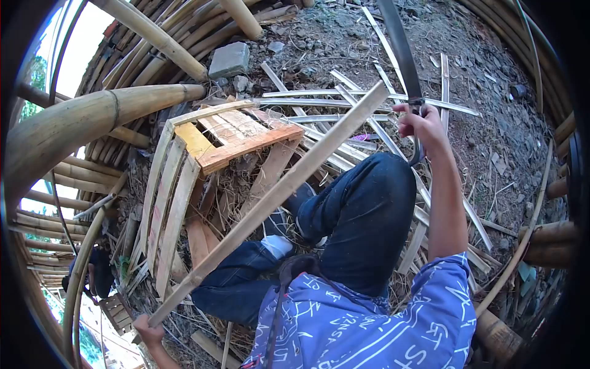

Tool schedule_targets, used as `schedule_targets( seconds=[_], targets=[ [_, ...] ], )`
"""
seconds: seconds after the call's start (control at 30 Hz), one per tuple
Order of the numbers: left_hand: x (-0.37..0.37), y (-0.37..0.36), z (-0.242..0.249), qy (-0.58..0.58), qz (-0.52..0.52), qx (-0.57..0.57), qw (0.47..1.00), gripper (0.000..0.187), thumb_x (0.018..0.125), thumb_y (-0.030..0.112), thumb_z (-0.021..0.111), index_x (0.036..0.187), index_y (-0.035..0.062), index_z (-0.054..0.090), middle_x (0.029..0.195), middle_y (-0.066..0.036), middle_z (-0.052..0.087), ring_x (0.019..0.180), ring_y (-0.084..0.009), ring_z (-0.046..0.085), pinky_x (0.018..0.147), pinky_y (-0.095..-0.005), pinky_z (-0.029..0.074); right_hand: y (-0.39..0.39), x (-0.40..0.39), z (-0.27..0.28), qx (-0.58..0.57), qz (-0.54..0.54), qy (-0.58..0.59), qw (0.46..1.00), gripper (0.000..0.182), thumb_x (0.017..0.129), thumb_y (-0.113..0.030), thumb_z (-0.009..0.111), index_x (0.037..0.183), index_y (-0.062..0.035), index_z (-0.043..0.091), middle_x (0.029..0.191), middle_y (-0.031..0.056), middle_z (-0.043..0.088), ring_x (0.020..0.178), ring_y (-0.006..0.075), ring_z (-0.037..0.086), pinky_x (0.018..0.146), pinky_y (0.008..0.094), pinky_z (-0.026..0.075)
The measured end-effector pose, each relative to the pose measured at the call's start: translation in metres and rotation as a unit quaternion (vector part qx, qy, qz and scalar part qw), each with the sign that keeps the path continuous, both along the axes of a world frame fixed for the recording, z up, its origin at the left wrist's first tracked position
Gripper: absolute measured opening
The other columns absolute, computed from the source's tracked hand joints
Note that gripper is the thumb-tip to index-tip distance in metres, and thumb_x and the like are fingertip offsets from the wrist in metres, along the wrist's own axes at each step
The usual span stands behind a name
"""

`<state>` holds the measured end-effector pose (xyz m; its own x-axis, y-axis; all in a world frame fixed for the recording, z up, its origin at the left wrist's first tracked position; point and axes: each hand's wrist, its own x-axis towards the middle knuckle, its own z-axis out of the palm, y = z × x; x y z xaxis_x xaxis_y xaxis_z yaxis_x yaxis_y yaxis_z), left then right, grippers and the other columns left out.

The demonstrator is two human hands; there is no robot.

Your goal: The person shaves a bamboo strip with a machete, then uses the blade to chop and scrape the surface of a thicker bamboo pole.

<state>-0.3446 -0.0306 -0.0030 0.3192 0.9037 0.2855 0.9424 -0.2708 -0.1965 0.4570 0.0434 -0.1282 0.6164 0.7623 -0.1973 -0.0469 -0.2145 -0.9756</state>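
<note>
My left hand (149, 330) is closed round the lower end of a long flat bamboo strip (278, 192), which slants up to the right across my legs. In my right hand (424, 126) is the handle of a long dark curved blade (402, 52), pointing up and away from me. The strip's upper end lies just left of the right hand, apart from it. Behind the strip stands a wooden crate (246, 150) made of slats, tilted, with dry shavings about it.
Several split bamboo strips (369, 101) lie crossed on the stony ground beyond my knees. A grey block (229, 59) sits behind the crate. Thick bamboo poles (80, 126) stand close on the left, others on the right. A person (98, 270) is partly visible at far left.
</note>
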Motion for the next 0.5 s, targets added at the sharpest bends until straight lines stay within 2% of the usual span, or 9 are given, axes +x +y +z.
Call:
schedule_targets(
  seconds=[0.07, 0.1, 0.17, 0.23, 0.3, 0.33, 0.43, 0.47, 0.5],
  targets=[
    [-0.022, -0.022, -0.009, 0.011, -0.003, 0.011, 1.0, 0.021, 0.061, 0.012, 0.055, 0.059, 0.0015, 0.036, 0.057, -0.02, 0.038, 0.055, -0.0424, 0.04, 0.052, -0.0488, 0.026, 0.006, -0.007, 0.005, 0.073, 0.048, 0.044, 0.995, 0.031, 0.074, -0.005, 0.067, 0.105, 0.0014, 0.067, 0.074, 0.0071, 0.064, 0.067, 0.0133, 0.064, 0.064, 0.0272, 0.052],
    [-0.014, -0.024, -0.007, 0.017, -0.005, 0.02, 1.0, 0.021, 0.06, 0.014, 0.056, 0.059, 0.0034, 0.038, 0.057, -0.018, 0.039, 0.054, -0.0403, 0.041, 0.052, -0.0472, 0.027, 0.008, -0.007, 0.008, 0.075, 0.048, 0.045, 0.995, 0.031, 0.074, -0.005, 0.067, 0.105, 0.0014, 0.067, 0.074, 0.0071, 0.064, 0.067, 0.0133, 0.064, 0.064, 0.0272, 0.052],
    [-0.002, -0.037, -0.007, -0.012, 0.007, -0.002, 1.0, 0.021, 0.061, 0.013, 0.055, 0.059, 0.0029, 0.036, 0.056, -0.019, 0.037, 0.053, -0.0413, 0.039, 0.051, -0.0477, 0.026, 0.012, -0.007, 0.014, 0.133, 0.121, 0.017, 0.984, 0.033, 0.076, -0.004, 0.066, 0.109, 0.0016, 0.066, 0.079, 0.008, 0.066, 0.076, 0.0135, 0.066, 0.069, 0.0271, 0.054],
    [-0.001, -0.049, -0.016, -0.008, 0.007, 0.027, 1.0, 0.024, 0.063, 0.012, 0.056, 0.059, 0.0024, 0.035, 0.058, -0.02, 0.036, 0.054, -0.0428, 0.039, 0.052, -0.0493, 0.026, 0.015, -0.015, 0.027, 0.143, 0.149, 0.029, 0.978, 0.027, 0.079, -0.003, 0.067, 0.105, 0.0037, 0.065, 0.082, 0.0092, 0.068, 0.081, 0.0158, 0.067, 0.074, 0.0289, 0.056],
    [-0.001, -0.059, -0.026, -0.01, 0.016, 0.04, 0.999, 0.025, 0.064, 0.012, 0.057, 0.059, 0.0022, 0.034, 0.058, -0.021, 0.036, 0.055, -0.0436, 0.039, 0.053, -0.0501, 0.026, 0.022, -0.027, 0.038, 0.159, 0.14, 0.106, 0.972, 0.022, 0.08, -0.002, 0.068, 0.101, 0.0048, 0.064, 0.086, 0.0118, 0.068, 0.085, 0.0192, 0.068, 0.077, 0.0311, 0.057],
    [-0.005, -0.061, -0.03, -0.023, 0.044, 0.023, 0.999, 0.026, 0.064, 0.011, 0.058, 0.059, 0.0021, 0.034, 0.058, -0.021, 0.036, 0.055, -0.0438, 0.039, 0.053, -0.05, 0.027, 0.026, -0.034, 0.043, 0.153, 0.114, 0.105, 0.976, 0.022, 0.078, -0.001, 0.07, 0.098, 0.0048, 0.062, 0.089, 0.0135, 0.066, 0.083, 0.022, 0.069, 0.074, 0.0331, 0.059],
    [-0.002, -0.068, -0.034, -0.06, 0.104, -0.014, 0.993, 0.028, 0.065, 0.009, 0.062, 0.059, 0.0017, 0.036, 0.06, -0.02, 0.039, 0.058, -0.043, 0.042, 0.055, -0.0502, 0.029, 0.042, -0.039, 0.041, 0.125, 0.118, 0.105, 0.979, 0.019, 0.078, -0.001, 0.07, 0.094, 0.0026, 0.061, 0.092, 0.0146, 0.065, 0.076, 0.0211, 0.069, 0.067, 0.0329, 0.059],
    [-0.007, -0.069, -0.037, -0.036, 0.131, -0.04, 0.99, 0.028, 0.067, 0.01, 0.064, 0.059, 0.0017, 0.039, 0.061, -0.02, 0.042, 0.062, -0.0425, 0.044, 0.058, -0.0501, 0.031, 0.045, -0.045, 0.036, 0.153, 0.101, 0.111, 0.977, 0.016, 0.077, 0.0, 0.071, 0.087, 0.0004, 0.058, 0.091, 0.0138, 0.063, 0.068, 0.0201, 0.067, 0.061, 0.0327, 0.059],
    [-0.011, -0.071, -0.038, -0.011, 0.157, -0.066, 0.985, 0.028, 0.068, 0.01, 0.066, 0.06, 0.0017, 0.041, 0.062, -0.02, 0.044, 0.065, -0.0419, 0.046, 0.06, -0.0499, 0.033, 0.048, -0.049, 0.034, 0.15, 0.11, 0.112, 0.976, 0.016, 0.077, 0.0, 0.071, 0.087, 0.0004, 0.058, 0.091, 0.0138, 0.063, 0.068, 0.0201, 0.067, 0.061, 0.0327, 0.059]
  ],
)
